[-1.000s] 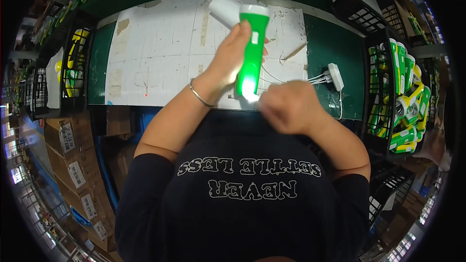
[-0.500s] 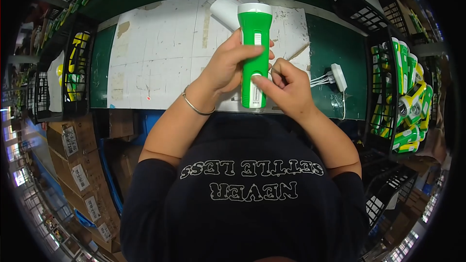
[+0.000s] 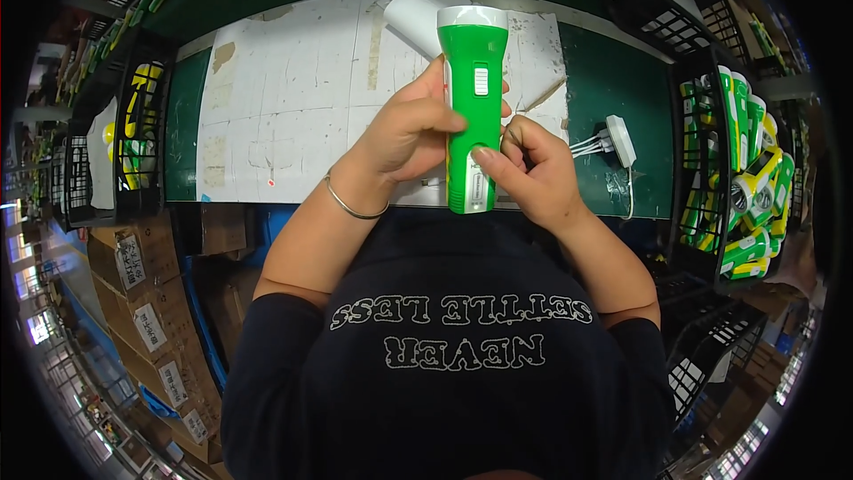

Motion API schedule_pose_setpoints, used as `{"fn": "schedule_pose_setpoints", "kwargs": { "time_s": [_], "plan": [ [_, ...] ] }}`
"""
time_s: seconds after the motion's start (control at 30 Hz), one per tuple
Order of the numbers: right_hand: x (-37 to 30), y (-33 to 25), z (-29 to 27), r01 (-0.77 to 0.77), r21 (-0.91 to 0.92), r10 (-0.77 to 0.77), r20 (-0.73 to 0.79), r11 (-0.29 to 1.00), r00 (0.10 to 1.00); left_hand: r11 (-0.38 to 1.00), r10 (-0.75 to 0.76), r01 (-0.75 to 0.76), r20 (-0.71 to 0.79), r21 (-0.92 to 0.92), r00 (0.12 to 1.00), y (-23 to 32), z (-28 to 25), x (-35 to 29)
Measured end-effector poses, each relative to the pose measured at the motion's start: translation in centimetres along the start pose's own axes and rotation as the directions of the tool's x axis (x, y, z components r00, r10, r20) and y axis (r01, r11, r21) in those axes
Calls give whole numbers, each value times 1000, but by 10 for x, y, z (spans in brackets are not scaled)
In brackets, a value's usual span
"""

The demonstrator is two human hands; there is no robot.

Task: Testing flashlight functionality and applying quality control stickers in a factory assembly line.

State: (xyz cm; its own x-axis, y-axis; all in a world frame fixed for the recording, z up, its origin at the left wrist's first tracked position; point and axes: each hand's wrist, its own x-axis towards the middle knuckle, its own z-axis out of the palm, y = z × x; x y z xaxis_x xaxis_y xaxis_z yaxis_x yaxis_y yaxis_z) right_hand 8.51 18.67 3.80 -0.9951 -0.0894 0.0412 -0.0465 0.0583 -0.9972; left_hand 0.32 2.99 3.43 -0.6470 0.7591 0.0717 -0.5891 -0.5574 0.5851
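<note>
A green flashlight point(image 3: 474, 116) with a white head and a white slide switch stands out in front of me, its head pointing away. My left hand point(image 3: 404, 133) grips it from the left, the fingers wrapped behind its body and the thumb on its left edge below the switch. At the lower right side, my right hand point(image 3: 540, 173) has its fingers curled in. The right thumb presses by the white panel near the tail end. Whatever the right fingers may touch behind the flashlight is hidden.
Below lies a green table with a worn white sheet point(image 3: 293, 98) and a rolled white paper point(image 3: 413, 22). To the right is a white charger block point(image 3: 619, 142) with cables. Black crates flank the table; the right crate point(image 3: 702, 169) is full of green and yellow flashlights.
The flashlight has shifted a little right and toward me, and its tail edge shows more. My left thumb has slid from its front toward the left edge. The right hand moved slightly nearer.
</note>
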Motion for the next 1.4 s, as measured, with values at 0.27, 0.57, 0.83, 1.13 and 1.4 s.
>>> {"fn": "schedule_pose_setpoints", "kwargs": {
  "time_s": [0.27,0.57,0.83,1.13,1.4],
  "plan": [
    [10,4,-24,88,-24,-90,-100,996,991,925,-8,112,-278,362,961,2,7,-2],
    [32,-21,-51,-46,-228,43,-19,973,999,571,-94,149,-116,807,989,3,15,-11],
    [41,-9,-48,-141,-225,175,141,964,974,660,-302,302,-126,688,945,-3,10,-12],
    [49,0,-46,-89,-246,94,9,965,996,687,-223,255,-137,681,965,-12,3,-10],
    [41,-18,-45,-87,-202,103,73,975,992,565,-225,204,-88,799,970,0,10,-14]
  ]
}}
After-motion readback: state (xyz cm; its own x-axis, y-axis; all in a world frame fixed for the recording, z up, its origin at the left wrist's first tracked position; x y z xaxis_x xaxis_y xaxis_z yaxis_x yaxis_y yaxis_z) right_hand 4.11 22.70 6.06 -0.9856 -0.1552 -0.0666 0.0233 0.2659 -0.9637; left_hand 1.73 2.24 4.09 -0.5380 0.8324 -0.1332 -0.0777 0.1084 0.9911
